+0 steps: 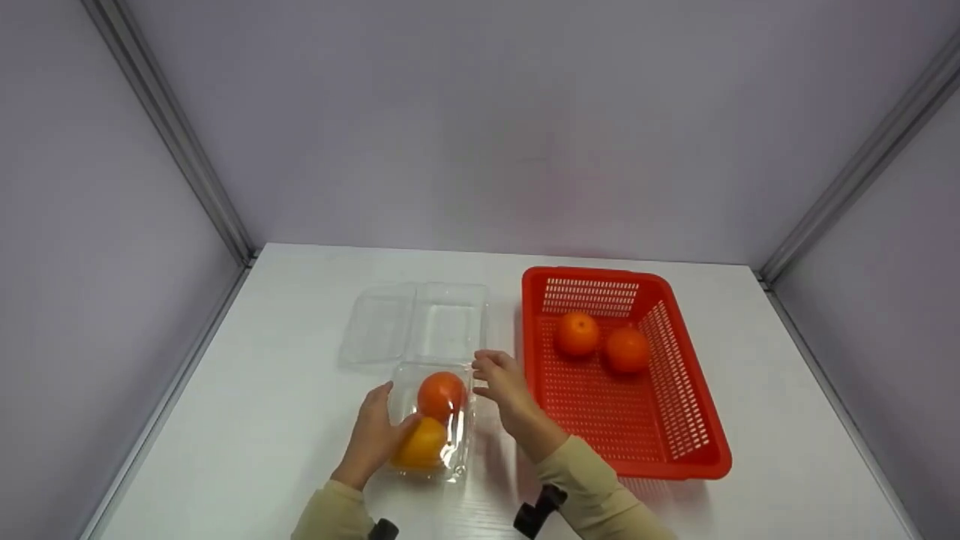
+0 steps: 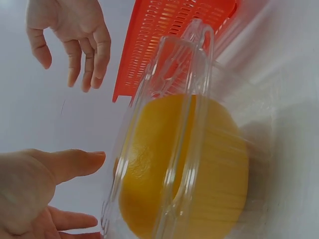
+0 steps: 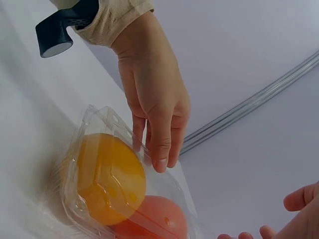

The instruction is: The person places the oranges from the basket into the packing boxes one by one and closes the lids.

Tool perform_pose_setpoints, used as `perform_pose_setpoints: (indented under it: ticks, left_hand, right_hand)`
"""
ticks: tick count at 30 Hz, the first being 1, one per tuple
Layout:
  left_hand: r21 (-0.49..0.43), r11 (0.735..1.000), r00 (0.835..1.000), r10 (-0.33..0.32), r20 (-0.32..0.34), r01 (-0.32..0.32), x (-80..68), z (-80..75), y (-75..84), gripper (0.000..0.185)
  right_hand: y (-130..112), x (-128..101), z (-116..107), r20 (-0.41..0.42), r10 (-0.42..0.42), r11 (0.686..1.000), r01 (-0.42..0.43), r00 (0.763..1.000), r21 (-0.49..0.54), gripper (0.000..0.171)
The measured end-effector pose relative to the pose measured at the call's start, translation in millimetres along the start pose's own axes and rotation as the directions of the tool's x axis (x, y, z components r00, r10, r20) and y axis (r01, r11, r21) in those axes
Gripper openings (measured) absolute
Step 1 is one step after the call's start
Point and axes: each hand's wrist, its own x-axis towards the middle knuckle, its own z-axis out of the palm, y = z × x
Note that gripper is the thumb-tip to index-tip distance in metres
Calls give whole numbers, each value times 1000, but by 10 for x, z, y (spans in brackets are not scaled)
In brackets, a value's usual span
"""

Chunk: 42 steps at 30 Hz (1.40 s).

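Note:
A clear plastic clamshell box (image 1: 465,444) lies on the white table with its lid (image 1: 416,322) folded open behind it. Inside are a red-orange fruit (image 1: 441,394) and a yellow-orange fruit (image 1: 421,444). My left hand (image 1: 379,431) rests against the box's left side, fingers fairly straight on its rim (image 3: 94,117). My right hand (image 1: 499,379) hovers at the box's far right corner with relaxed fingers, holding nothing. In the left wrist view the yellow fruit (image 2: 219,164) fills the box, with my left hand (image 2: 60,189) beside it and my right hand (image 2: 75,45) above.
A red perforated basket (image 1: 675,442) stands right of the box, close to my right forearm, with two oranges (image 1: 577,334) (image 1: 627,349) at its far end. Grey walls enclose the table on three sides.

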Motion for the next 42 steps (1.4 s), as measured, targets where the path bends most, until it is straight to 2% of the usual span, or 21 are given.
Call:
perform_pose_setpoints:
  ticks: [7,15,23,34,42]
  left_hand:
    - [-14,997,997,-77,31,78,11,4,-43,80]
    - [-19,998,998,-65,22,66,34,1,-66,79]
    - [-18,997,997,-77,13,77,48,-21,-98,79]
    - [-29,994,994,-106,15,106,48,-138,-169,76]
    - [-24,991,992,-127,26,128,47,-301,-280,71]
  right_hand:
    - [-29,2,-165,-10,5,1000,-5,1000,4,36]
    - [-56,-16,-380,-12,5,1000,-5,1000,3,34]
    - [-72,-29,-591,-21,54,999,-54,998,2,32]
    - [-4,-28,-775,-19,59,998,-58,998,36,31]
    - [23,-47,-854,-29,62,996,-60,998,60,33]
